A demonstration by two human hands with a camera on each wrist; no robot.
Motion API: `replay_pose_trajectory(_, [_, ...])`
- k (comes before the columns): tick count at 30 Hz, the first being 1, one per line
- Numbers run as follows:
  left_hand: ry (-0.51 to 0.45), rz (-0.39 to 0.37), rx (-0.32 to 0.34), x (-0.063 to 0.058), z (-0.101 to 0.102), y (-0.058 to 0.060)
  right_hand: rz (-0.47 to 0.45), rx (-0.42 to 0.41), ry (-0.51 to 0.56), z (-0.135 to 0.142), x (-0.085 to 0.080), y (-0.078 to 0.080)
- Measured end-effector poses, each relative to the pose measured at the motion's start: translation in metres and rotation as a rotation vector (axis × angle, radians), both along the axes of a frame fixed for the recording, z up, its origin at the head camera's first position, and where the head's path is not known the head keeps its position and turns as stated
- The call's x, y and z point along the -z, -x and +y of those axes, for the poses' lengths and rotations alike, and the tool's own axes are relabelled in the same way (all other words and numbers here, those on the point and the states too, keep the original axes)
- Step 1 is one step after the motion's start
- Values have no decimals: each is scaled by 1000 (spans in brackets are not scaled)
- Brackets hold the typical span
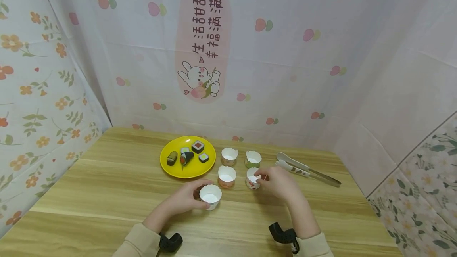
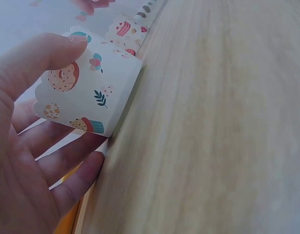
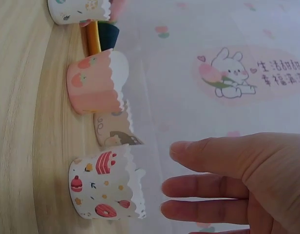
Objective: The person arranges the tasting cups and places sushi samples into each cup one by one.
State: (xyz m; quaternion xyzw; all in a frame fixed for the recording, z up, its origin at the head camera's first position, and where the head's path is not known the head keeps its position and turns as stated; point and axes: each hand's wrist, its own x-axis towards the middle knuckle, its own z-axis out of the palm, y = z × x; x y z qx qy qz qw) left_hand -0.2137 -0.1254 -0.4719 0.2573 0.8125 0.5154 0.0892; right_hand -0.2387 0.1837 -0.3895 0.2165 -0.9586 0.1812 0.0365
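My left hand (image 1: 185, 198) holds a white paper baking cup (image 1: 210, 194) at the near side of the group, thumb on its near wall and fingers round the far side. In the left wrist view the cup (image 2: 91, 87) shows printed doughnuts, a cupcake and leaves. Beside another white printed baking cup (image 1: 252, 183) is my right hand (image 1: 282, 182). The right wrist view shows its fingers straight and apart from that cup's scalloped rim. Left of it stands a pink baking cup (image 3: 91, 85); a beige one (image 1: 229, 161) and a green one (image 1: 252, 164) stand behind.
A yellow plate (image 1: 189, 173) with several sushi pieces, such as a square roll (image 1: 198, 146) and a cone-shaped hand roll (image 1: 187, 157), lies left of the cups. Tongs (image 1: 317, 174) lie at the right. A printed cloth (image 1: 278, 70) hangs behind the wooden table (image 1: 228, 229).
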Motion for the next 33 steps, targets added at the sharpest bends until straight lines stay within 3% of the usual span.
replay_pose_trajectory(9, [-34,-28,-4,-1,0,-1,51,-49,-17,-13,-5,-9])
replay_pose_trajectory(26, [-40,-41,-7,1,0,0,171,-233,-32,-30,-5,-17])
replay_pose_trajectory(33, [-34,-26,4,-4,0,-2,170,-282,-42,-39,-4,-23])
